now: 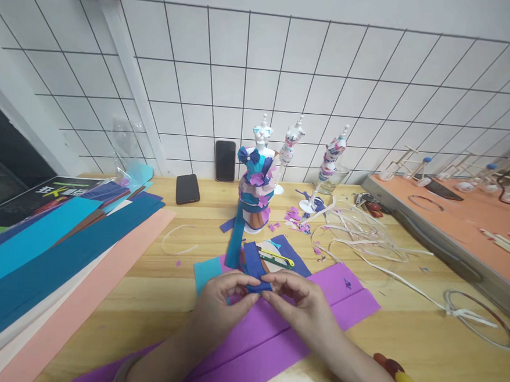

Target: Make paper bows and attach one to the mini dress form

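Centrally, above the wooden tabletop [134, 287], both hands grasp one blue paper strip [254, 259]. The left hand [225, 299] pinches its near end between thumb and fingers; the right hand [303, 302] pinches the same end from the opposite side, fingertips nearly meeting. The strip's far end extends away from the hands, just beside the utility knife [279, 258].

Beneath the hands lies a purple sheet [266, 343], crossed by long crease lines. Its right corner points toward the orange board [452, 240], with open tabletop between them. To the left, a band of open wood separates the left forearm from the edge of the pink strip [100, 288]. Forward clearance is tighter: the knife lies just beyond the fingertips, and the decorated dress form [258, 179] stands upright behind it. Forward and right, tangled white ribbon [356, 236] occupies the surface.
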Demonstrator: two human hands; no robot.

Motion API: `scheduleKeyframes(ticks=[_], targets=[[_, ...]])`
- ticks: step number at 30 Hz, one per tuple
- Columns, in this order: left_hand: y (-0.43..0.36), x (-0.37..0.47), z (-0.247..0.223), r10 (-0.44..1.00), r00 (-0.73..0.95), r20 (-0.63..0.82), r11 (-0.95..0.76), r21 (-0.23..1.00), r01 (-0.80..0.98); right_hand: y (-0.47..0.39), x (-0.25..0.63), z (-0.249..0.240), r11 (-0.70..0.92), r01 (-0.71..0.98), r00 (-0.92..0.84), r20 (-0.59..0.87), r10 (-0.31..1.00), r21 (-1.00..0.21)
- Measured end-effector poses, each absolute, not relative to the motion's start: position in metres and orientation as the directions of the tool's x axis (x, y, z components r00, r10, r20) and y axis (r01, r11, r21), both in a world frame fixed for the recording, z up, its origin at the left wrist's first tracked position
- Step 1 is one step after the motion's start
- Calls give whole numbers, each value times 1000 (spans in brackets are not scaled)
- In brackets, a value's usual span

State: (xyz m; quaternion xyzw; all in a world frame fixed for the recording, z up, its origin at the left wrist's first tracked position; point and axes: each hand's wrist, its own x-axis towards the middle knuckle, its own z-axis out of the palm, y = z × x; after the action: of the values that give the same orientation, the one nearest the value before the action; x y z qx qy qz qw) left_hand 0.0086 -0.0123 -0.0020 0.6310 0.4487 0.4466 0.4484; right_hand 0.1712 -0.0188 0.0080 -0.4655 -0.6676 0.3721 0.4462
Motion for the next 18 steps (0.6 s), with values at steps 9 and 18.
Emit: scheduleKeyframes(ticks=[9, 18], targets=[[-12, 9, -4, 959, 202, 196, -225, 965, 132, -17, 175, 8, 405, 331, -252, 333, 909, -853], [-11, 8, -5, 962, 205, 181, -214, 965, 151, -16, 176, 9, 481, 343, -264, 409, 874, -806]])
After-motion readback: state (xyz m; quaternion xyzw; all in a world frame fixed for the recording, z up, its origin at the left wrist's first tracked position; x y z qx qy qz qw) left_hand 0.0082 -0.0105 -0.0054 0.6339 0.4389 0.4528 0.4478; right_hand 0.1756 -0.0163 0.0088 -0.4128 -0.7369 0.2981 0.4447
